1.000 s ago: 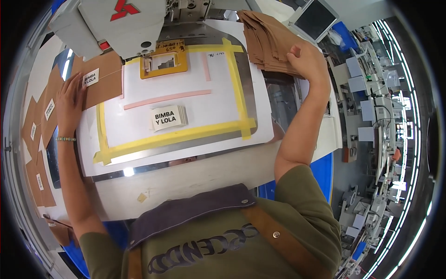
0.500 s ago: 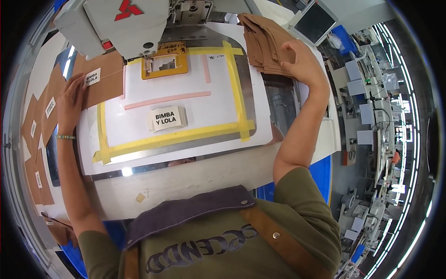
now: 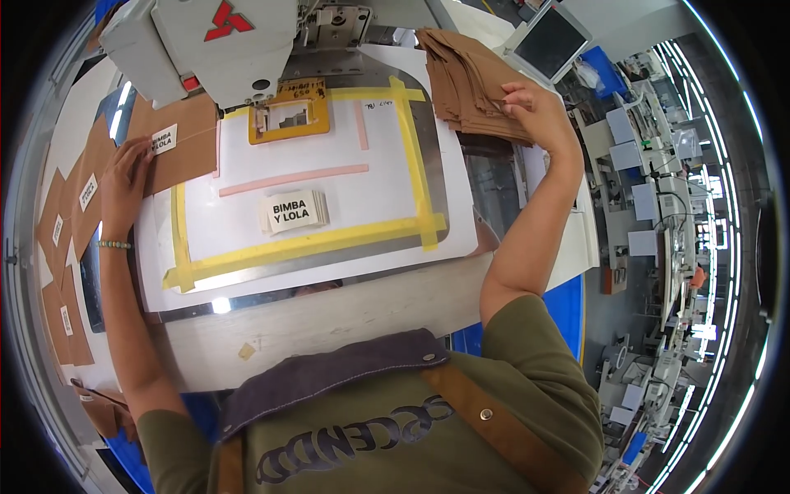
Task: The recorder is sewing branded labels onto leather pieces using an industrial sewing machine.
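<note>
head view: labelled brown panel (image 3: 189,152) at left, beneath the left hand (image 3: 127,177), fingers outstretched. well apart, right hand (image 3: 541,119) at the brown stack (image 3: 461,78), fingers curled, impossible to say whether gripping. between, on the bench (image 3: 395,305), white sheet (image 3: 222,216), yellow tape (image 3: 417,165), label pile (image 3: 290,211). rightward, workstations (image 3: 645,201) along grey floor (image 3: 632,314).

This is looking like a sewing workshop on a factory floor: a pale machine head (image 3: 218,62) is looming over the worktable (image 3: 354,309), a yellow frame (image 3: 288,137) is sitting beneath it, brown pieces (image 3: 465,78) are lying stacked to the right, a screen (image 3: 551,41) is standing beyond, machine-laden workstations (image 3: 646,202) are stretching away, and long strip lights (image 3: 738,165) are glowing alongside!
</note>
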